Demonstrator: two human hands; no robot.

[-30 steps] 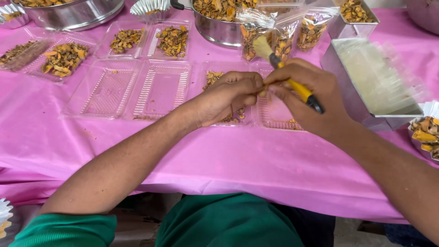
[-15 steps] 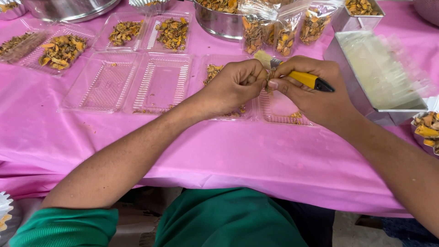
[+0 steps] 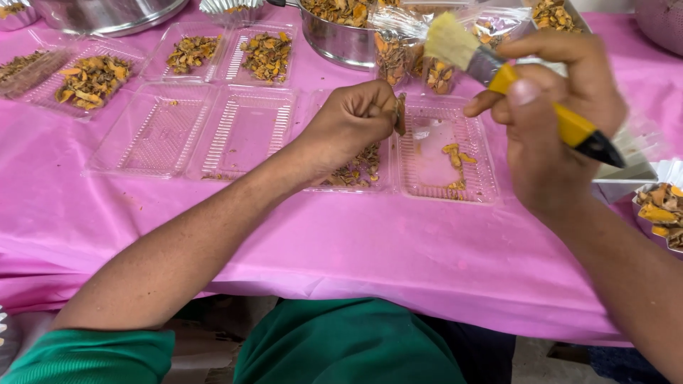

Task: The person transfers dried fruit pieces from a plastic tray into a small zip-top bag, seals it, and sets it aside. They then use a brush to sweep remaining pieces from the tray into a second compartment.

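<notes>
My left hand (image 3: 352, 121) pinches a small brown dried slice (image 3: 401, 114) over an open clear plastic clamshell tray (image 3: 445, 153) that has a few yellow-orange dried pieces in it. My right hand (image 3: 551, 121) is raised above the tray's right side and grips a paintbrush (image 3: 498, 75) with a yellow and black handle, pale bristles pointing up and left. The brush tip is apart from the slice.
A pink cloth (image 3: 356, 242) covers the table. Empty clear clamshell trays (image 3: 199, 131) lie left of my hand; filled ones (image 3: 228, 53) sit behind. A steel pot (image 3: 338, 32) of dried pieces, clear bags (image 3: 405, 50) and a foil cup (image 3: 662, 206) of orange pieces stand around.
My right hand has lifted the brush up and away from my left hand; the hands, close together before, are now apart. The view has moved closer.
</notes>
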